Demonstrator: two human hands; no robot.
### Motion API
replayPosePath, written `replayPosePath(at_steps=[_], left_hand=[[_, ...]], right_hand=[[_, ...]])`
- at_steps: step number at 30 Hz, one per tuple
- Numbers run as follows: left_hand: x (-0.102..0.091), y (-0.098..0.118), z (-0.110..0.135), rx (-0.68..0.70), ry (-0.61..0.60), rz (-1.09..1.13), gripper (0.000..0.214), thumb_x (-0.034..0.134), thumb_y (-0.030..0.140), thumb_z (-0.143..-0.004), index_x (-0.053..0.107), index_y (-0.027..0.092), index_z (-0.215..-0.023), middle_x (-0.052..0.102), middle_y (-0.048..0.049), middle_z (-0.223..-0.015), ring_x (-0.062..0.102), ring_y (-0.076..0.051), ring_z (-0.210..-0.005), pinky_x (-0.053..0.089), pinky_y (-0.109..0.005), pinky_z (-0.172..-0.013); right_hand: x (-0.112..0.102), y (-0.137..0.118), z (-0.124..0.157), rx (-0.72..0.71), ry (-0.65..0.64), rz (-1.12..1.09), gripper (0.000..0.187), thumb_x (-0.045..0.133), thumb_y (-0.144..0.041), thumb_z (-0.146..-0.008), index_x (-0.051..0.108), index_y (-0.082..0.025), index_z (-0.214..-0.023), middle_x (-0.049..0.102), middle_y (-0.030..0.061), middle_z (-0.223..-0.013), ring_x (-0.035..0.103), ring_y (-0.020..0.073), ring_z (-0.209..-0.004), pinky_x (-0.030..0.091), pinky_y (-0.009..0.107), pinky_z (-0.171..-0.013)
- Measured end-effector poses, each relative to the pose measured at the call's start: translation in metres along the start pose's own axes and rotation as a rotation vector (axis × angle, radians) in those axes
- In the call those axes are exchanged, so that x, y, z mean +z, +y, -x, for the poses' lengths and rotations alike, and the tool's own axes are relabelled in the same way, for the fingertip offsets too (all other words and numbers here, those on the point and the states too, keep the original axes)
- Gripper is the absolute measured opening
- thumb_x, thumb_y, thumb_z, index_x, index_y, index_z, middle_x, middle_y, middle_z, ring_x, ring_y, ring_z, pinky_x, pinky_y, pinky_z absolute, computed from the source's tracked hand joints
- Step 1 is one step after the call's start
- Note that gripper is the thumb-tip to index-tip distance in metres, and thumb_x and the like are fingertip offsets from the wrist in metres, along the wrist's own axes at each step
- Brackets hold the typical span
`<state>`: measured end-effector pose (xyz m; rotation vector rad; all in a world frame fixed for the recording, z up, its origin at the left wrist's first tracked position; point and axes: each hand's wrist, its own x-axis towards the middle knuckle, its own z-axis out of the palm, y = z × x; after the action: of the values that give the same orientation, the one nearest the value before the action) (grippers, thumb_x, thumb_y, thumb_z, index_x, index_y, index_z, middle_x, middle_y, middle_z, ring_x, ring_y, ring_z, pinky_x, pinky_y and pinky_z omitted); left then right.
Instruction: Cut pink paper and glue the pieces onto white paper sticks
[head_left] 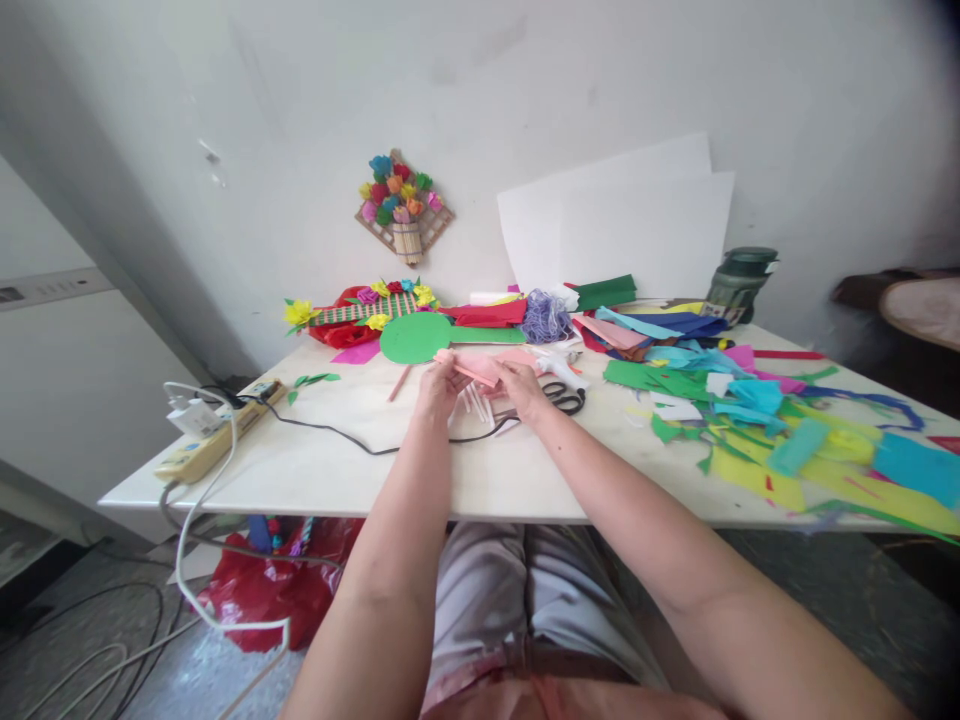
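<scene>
Between my two hands is a strip of pink crepe paper (480, 370), stretched out above the table. My left hand (438, 384) pinches its left end, where the paper looks bunched. At the other end the fingers of my right hand (520, 388) are closed on the paper. Beyond them lie a green paper disc (415, 338) and a flat pink sheet (506, 357). A white glue gun (561, 366) rests to the right, close to black-handled scissors (565, 398). Several white glue sticks (475, 404) lie under my hands, partly hidden.
Colourful paper scraps (757, 420) cover the table's right side, with a dark green bottle (739, 285) behind. A power strip (217, 435) sits at the left edge, its black cord crossing the table. A flower-decorated craft (367, 308) lies at the back.
</scene>
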<state>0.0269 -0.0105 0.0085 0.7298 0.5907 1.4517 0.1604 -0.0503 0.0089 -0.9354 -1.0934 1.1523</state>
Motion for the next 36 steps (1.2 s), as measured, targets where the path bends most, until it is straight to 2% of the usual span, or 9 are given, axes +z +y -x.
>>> replayPosePath(at_steps=[7,13,19,25,31,36], left_hand=[[0.0,-0.001,0.001,-0.012,-0.002,-0.023,0.009,0.061,0.019,-0.075,0.055,0.014,-0.07,0.062,-0.0022,-0.059,0.064,-0.015,-0.059,0.051,-0.034,-0.075],[0.0,-0.002,0.0,-0.024,-0.003,-0.031,0.011,0.06,0.019,-0.076,0.054,0.013,-0.07,0.062,-0.0029,-0.059,0.063,-0.014,-0.058,0.052,-0.033,-0.073],[0.002,0.0,0.001,-0.018,0.007,0.006,0.01,0.061,0.02,-0.075,0.054,0.014,-0.07,0.061,-0.0015,-0.059,0.063,-0.014,-0.057,0.051,-0.034,-0.076],[0.003,0.0,0.001,-0.025,0.052,0.027,0.012,0.063,0.022,-0.074,0.055,0.015,-0.069,0.062,-0.0018,-0.061,0.063,-0.014,-0.059,0.051,-0.033,-0.077],[0.004,0.001,0.001,-0.025,0.058,0.044,0.009,0.059,0.018,-0.077,0.054,0.015,-0.07,0.063,-0.0017,-0.061,0.064,-0.013,-0.06,0.051,-0.031,-0.076],[0.004,0.0,0.0,-0.031,0.06,0.036,0.01,0.061,0.02,-0.076,0.054,0.015,-0.07,0.063,-0.0016,-0.06,0.064,-0.013,-0.06,0.051,-0.031,-0.076]], right_hand=[[-0.002,0.009,-0.008,-0.067,0.072,0.031,0.035,0.064,-0.041,-0.068,0.067,-0.015,-0.09,0.069,0.0042,-0.082,0.065,0.0186,-0.067,0.055,0.031,-0.06],[-0.004,0.012,-0.009,-0.166,0.086,0.164,0.035,0.059,-0.045,-0.07,0.069,-0.014,-0.083,0.069,0.0037,-0.074,0.065,0.0193,-0.072,0.054,0.03,-0.063],[-0.001,0.003,-0.003,-0.103,0.013,0.071,0.028,0.062,-0.04,-0.07,0.068,-0.015,-0.082,0.068,0.0024,-0.07,0.065,0.0189,-0.064,0.054,0.03,-0.059],[0.001,-0.006,0.005,0.058,-0.035,0.088,0.017,0.065,-0.031,-0.068,0.062,-0.014,-0.071,0.068,0.0039,-0.065,0.063,0.0143,-0.053,0.049,0.022,-0.046],[0.001,-0.004,0.006,0.019,-0.085,0.111,0.018,0.072,-0.022,-0.059,0.063,-0.016,-0.072,0.066,-0.0007,-0.062,0.063,0.0131,-0.054,0.053,0.025,-0.054],[0.0,0.003,0.001,-0.003,-0.065,0.122,0.015,0.072,-0.025,-0.059,0.063,-0.017,-0.067,0.066,0.0001,-0.06,0.063,0.0155,-0.053,0.056,0.029,-0.057]])
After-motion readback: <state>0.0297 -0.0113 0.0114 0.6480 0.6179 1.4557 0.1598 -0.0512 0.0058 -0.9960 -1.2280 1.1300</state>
